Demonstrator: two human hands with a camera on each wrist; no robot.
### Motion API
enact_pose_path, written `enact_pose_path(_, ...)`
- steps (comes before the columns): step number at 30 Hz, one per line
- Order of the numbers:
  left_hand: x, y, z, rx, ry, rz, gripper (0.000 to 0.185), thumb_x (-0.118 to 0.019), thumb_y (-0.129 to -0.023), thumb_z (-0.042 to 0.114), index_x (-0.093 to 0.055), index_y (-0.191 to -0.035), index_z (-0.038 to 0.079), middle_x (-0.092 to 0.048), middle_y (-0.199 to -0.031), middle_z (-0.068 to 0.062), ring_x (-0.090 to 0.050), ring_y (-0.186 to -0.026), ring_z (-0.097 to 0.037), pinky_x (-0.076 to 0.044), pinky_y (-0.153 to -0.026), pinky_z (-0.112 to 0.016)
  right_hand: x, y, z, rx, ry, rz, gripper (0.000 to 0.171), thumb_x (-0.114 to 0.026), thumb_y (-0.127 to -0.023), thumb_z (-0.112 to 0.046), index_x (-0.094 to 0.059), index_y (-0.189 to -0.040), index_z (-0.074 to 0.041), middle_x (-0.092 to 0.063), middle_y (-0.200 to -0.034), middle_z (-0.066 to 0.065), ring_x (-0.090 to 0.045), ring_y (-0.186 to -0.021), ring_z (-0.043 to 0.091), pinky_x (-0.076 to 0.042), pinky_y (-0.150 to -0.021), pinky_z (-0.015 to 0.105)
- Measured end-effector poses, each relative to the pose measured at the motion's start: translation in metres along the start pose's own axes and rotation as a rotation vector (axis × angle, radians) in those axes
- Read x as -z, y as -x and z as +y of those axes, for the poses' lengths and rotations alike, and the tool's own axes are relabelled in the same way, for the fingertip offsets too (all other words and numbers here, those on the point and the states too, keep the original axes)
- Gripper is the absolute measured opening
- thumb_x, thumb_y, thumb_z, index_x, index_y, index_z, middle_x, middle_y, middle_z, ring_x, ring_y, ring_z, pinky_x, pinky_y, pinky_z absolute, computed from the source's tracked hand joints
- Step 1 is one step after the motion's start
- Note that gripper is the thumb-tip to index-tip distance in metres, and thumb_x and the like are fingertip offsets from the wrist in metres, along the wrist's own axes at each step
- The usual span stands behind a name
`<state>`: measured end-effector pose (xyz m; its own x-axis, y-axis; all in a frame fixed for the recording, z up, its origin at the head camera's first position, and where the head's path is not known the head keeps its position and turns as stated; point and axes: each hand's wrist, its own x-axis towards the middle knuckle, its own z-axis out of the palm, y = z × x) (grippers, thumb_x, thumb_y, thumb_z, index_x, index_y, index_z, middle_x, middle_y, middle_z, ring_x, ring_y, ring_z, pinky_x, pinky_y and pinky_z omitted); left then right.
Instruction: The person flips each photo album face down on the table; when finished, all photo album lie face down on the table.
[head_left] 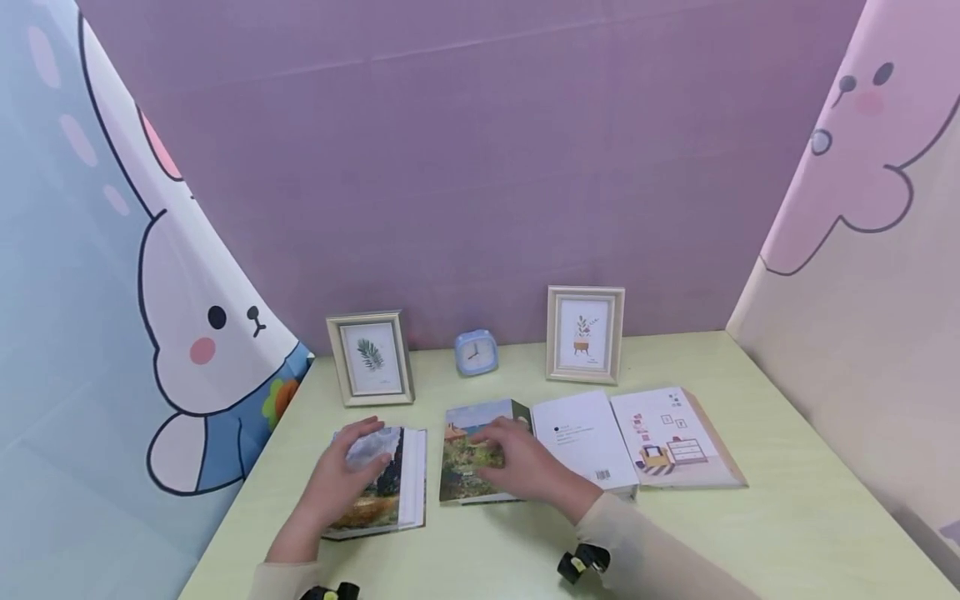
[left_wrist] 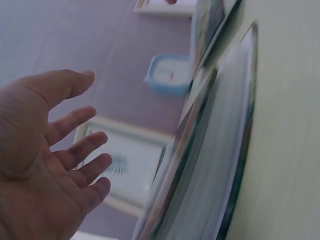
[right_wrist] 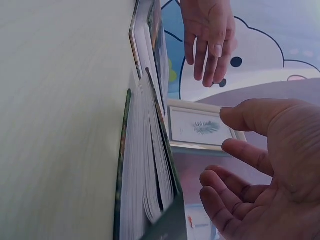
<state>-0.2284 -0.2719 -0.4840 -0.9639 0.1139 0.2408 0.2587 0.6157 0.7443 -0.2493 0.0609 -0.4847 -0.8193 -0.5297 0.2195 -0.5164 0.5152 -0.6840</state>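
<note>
My left hand (head_left: 337,477) hovers over a book with a painted landscape cover (head_left: 375,510), its fingers spread and loosely bent. In the left wrist view that hand (left_wrist: 55,155) stands apart from the book's page block (left_wrist: 212,150) and holds nothing. Above a second book, with a garden-and-sea cover (head_left: 461,467), is my right hand (head_left: 525,462). Its fingers are relaxed and apart in the right wrist view, with a gap between the hand (right_wrist: 270,170) and the book (right_wrist: 145,165). That book's cover stands slightly raised off its pages there.
Right of the garden book lie a white book face with a barcode (head_left: 581,437) and a panel with drawn furniture (head_left: 671,446). Behind stand a leaf picture frame (head_left: 372,358), a blue clock (head_left: 476,353) and a potted-plant picture frame (head_left: 585,335). Printed cloth walls surround the table (head_left: 795,500).
</note>
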Motion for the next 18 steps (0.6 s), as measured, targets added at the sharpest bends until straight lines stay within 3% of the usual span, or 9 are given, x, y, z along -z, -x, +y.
enact_pose_path(3, 0.012, 0.002, -0.012, 0.013, 0.006, 0.030, 0.052, -0.074, -0.100, 0.021, -0.056, -0.148, 0.013, -0.044, -0.160, -0.015, -0.036, -0.148, -0.044, -0.034, -0.114, -0.072, -0.006, -0.003, -0.003, 0.002, -0.021, -0.007, 0.045, -0.080, -0.093, -0.020, -0.068, -0.136, -0.011, -0.063, -0.128, 0.006, -0.062, -0.114, 0.027, -0.057, -0.089, 0.034)
enact_pose_path(9, 0.031, 0.005, -0.041, 0.103, 0.031, 0.089, 0.056, -0.070, -0.103, 0.028, -0.051, -0.152, 0.007, -0.042, -0.161, -0.019, -0.029, -0.152, -0.045, -0.026, -0.122, -0.066, -0.018, -0.010, -0.007, -0.019, -0.037, -0.038, 0.049, -0.079, -0.093, -0.022, -0.065, -0.139, -0.013, -0.062, -0.129, 0.007, -0.061, -0.114, 0.025, -0.056, -0.089, 0.031)
enact_pose_path(13, 0.036, 0.007, -0.057, 0.176, 0.086, 0.105, 0.059, -0.068, -0.104, 0.032, -0.048, -0.154, 0.006, -0.042, -0.161, -0.020, -0.034, -0.150, -0.044, -0.030, -0.122, -0.060, -0.024, -0.014, -0.010, -0.007, -0.023, -0.038, 0.050, -0.082, -0.091, -0.025, -0.067, -0.138, -0.014, -0.064, -0.125, 0.006, -0.062, -0.107, 0.024, -0.055, -0.086, 0.030)
enact_pose_path(18, 0.035, 0.010, -0.067, 0.244, 0.174, 0.095, 0.061, -0.065, -0.106, 0.034, -0.044, -0.156, 0.006, -0.041, -0.161, -0.022, -0.037, -0.148, -0.044, -0.038, -0.117, -0.062, -0.031, -0.016, -0.014, -0.017, 0.018, -0.042, 0.054, -0.083, -0.089, -0.028, -0.066, -0.139, -0.019, -0.063, -0.130, 0.001, -0.062, -0.106, 0.019, -0.054, -0.085, 0.029)
